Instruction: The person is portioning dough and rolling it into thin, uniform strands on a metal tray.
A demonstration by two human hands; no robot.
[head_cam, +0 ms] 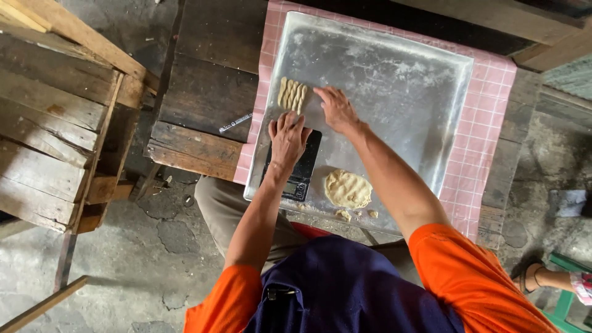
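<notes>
A large floured metal tray (401, 80) lies on a pink checked cloth (487, 117). Several thin pale dough sticks (291, 94) lie side by side near the tray's left edge. My right hand (335, 110) rests flat on the tray just right of the sticks, fingertips touching them. My left hand (287, 137) lies palm down on a black digital kitchen scale (301, 176) at the tray's near left corner, covering most of it. A flattened lump of pale dough (348, 189) with finger marks sits near the tray's front edge, with small crumbs beside it.
The tray rests on a dark wooden table (203, 98); a small pen-like tool (235, 123) lies on it left of the cloth. A wooden crate structure (55, 117) stands at left. Another person's sandalled foot (533, 276) shows at lower right by a green stool (564, 302).
</notes>
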